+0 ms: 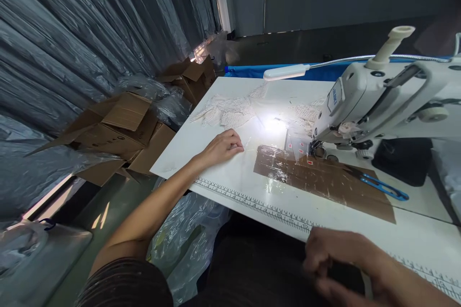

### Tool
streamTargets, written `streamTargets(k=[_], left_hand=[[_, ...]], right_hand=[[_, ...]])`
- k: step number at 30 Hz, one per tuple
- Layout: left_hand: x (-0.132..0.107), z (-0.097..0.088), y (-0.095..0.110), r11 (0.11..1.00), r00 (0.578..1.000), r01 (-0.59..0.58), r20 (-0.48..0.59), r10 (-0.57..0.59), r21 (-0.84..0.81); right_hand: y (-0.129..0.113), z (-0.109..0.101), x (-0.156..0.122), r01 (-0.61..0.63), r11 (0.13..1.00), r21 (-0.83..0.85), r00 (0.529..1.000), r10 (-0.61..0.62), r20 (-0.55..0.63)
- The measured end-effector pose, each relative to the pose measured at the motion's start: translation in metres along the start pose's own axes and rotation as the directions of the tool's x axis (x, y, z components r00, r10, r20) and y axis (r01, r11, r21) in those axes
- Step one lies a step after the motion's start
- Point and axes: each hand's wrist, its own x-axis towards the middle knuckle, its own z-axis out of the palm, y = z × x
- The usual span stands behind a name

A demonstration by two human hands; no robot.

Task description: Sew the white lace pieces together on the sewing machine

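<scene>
My left hand [224, 146] rests on the white sewing table [187, 153], fingers curled loosely, knuckles down, nothing visible in it. It lies just below a pile of white lace fabric [226, 110]. My right hand [334, 261] is at the table's near edge, below the printed ruler [252, 201], fingers curled and blurred; I cannot make out anything in them. A white sewing machine [378, 100] stands at the right, its needle area over a brown taped patch [324, 180].
A lamp on a flexible neck [286, 73] shines a bright spot on the table. Blue-handled snips [383, 187] lie on the brown patch. Open cardboard boxes [118, 127] and clear plastic bags [187, 230] crowd the floor at the left, against a grey plastic-sheet wall.
</scene>
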Motion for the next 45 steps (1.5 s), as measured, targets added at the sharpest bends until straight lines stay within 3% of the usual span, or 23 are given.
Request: streamTargets(k=[3,6,9,11,14,17,20,22,23,25,28,31,33,35,37,41,45], left_hand=[[-0.010,-0.011,0.014,0.946,0.993,0.053,0.114,-0.016,-0.320],[-0.014,-0.019,0.038,0.726,0.964,0.172,0.267,0.016,-0.666],[-0.007,-0.014,0.065,0.522,0.936,0.277,0.350,0.044,-0.807],[0.002,-0.006,0.081,0.467,0.931,0.312,0.364,0.024,-0.828],[0.019,0.012,0.101,0.506,0.935,0.322,0.354,-0.035,-0.800],[0.034,0.031,0.119,0.588,0.930,0.323,0.363,-0.053,-0.741],[0.046,0.045,0.136,0.631,0.874,0.252,0.452,0.177,-0.734],[0.054,0.047,0.143,0.715,0.822,0.108,0.466,0.327,-0.691],[0.059,0.047,0.144,0.781,0.825,0.006,0.445,0.350,-0.625],[0.068,0.044,0.139,0.902,0.881,-0.176,0.346,0.323,-0.395],[0.079,0.043,0.119,0.966,0.945,-0.256,0.205,0.257,-0.031],[0.083,0.051,0.099,0.952,0.969,-0.222,0.157,0.191,0.211],[0.086,0.059,0.088,0.916,0.968,-0.232,0.166,0.186,0.326],[0.094,0.067,0.079,0.869,0.955,-0.287,0.189,0.228,0.404],[0.109,0.072,0.068,0.829,0.928,-0.369,0.210,0.307,0.421],[0.153,0.077,0.045,0.801,0.836,-0.541,0.264,0.481,0.255],[0.186,0.074,0.030,0.764,0.746,-0.645,0.222,0.627,0.011]], right_hand=[[0.011,-0.016,0.021,-0.080,0.997,0.001,0.990,0.080,-0.118],[0.023,-0.018,0.041,-0.121,0.991,0.062,0.959,0.133,-0.252],[0.018,-0.010,0.056,-0.093,0.988,0.121,0.917,0.132,-0.377],[0.008,-0.003,0.061,-0.049,0.992,0.119,0.879,0.100,-0.466],[0.000,0.001,0.060,-0.006,0.989,0.147,0.830,0.087,-0.551],[0.011,-0.009,0.056,-0.031,0.944,0.329,0.805,0.219,-0.552],[0.031,-0.031,0.052,-0.110,0.797,0.594,0.809,0.419,-0.413],[0.043,-0.047,0.050,-0.177,0.711,0.681,0.780,0.523,-0.344],[0.048,-0.053,0.049,-0.205,0.695,0.689,0.757,0.559,-0.338],[0.053,-0.061,0.049,-0.245,0.721,0.648,0.737,0.573,-0.359],[0.056,-0.062,0.051,-0.289,0.824,0.487,0.777,0.499,-0.383],[0.053,-0.056,0.057,-0.442,0.887,0.131,0.771,0.450,-0.450],[0.051,-0.052,0.059,-0.557,0.809,-0.190,0.757,0.400,-0.516],[0.051,-0.049,0.060,-0.597,0.690,-0.410,0.772,0.354,-0.528],[0.053,-0.048,0.061,-0.567,0.667,-0.483,0.805,0.324,-0.498],[0.059,-0.049,0.077,-0.392,0.810,-0.435,0.875,0.183,-0.448],[0.058,-0.049,0.102,-0.243,0.908,-0.342,0.889,0.067,-0.453]])
